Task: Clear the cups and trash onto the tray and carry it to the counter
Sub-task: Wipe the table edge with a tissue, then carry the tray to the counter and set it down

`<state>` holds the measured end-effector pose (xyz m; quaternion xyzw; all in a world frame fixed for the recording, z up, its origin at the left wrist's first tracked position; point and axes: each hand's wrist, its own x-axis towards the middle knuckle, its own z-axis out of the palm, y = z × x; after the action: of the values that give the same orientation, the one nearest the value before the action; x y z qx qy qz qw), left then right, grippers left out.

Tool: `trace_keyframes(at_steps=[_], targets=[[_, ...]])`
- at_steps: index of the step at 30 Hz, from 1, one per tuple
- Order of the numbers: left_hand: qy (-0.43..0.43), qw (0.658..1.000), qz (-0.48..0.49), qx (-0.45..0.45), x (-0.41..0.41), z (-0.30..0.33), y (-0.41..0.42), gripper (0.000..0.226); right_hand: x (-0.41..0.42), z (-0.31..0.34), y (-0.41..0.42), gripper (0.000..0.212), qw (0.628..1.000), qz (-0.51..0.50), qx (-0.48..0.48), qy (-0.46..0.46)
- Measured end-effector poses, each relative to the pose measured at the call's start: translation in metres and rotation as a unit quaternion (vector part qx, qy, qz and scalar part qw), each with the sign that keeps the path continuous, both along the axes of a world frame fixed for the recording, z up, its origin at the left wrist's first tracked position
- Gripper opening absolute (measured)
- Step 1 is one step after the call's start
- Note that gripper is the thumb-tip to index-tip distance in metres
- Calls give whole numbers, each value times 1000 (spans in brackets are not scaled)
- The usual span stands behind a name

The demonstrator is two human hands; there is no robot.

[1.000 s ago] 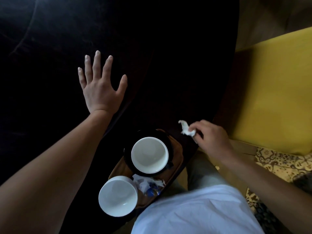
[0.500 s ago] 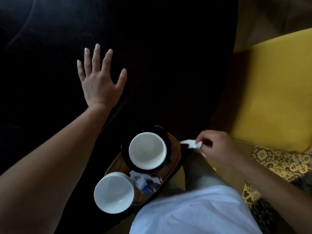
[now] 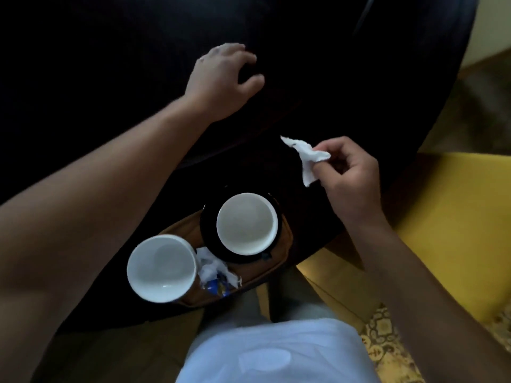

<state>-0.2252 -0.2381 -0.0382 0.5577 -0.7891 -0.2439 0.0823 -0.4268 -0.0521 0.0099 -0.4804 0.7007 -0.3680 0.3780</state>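
Note:
A small brown tray (image 3: 284, 246) lies at the near edge of a dark round table (image 3: 345, 87). On it stands a white cup (image 3: 247, 223) on a black saucer (image 3: 208, 230), a second white cup (image 3: 161, 268) at the tray's left end, and crumpled white and blue trash (image 3: 217, 276) between them. My right hand (image 3: 351, 178) pinches a crumpled white napkin (image 3: 305, 157) above the table, up and right of the saucer cup. Farther out, my left hand (image 3: 224, 78) rests on the dark tabletop with its fingers curled downward and nothing visible in it.
A yellow chair seat (image 3: 453, 230) stands to the right of the table. Patterned floor tiles (image 3: 387, 344) show at the lower right. My white shirt (image 3: 276, 352) fills the bottom centre, close against the tray's near edge.
My right hand lifted the napkin up from the table's edge to above the tray's far right. My left hand went from flat with spread fingers to curled fingers. The view shifted.

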Motion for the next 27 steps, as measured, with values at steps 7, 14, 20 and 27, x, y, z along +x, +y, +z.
trace_keyframes(at_steps=[7,14,20,27], targets=[[88,964,242,-62,126,3,144,38,36,21,-3,9,985,155,-19,-70],[-34,893,446,-53,213,-44,313,48,40,23,39,9,964,263,-7,-48],[-145,903,404,-7,212,-82,359,69,68,8,78,11,933,357,-27,29],[-154,898,410,-39,213,-91,359,70,123,-14,107,15,931,344,-84,91]])
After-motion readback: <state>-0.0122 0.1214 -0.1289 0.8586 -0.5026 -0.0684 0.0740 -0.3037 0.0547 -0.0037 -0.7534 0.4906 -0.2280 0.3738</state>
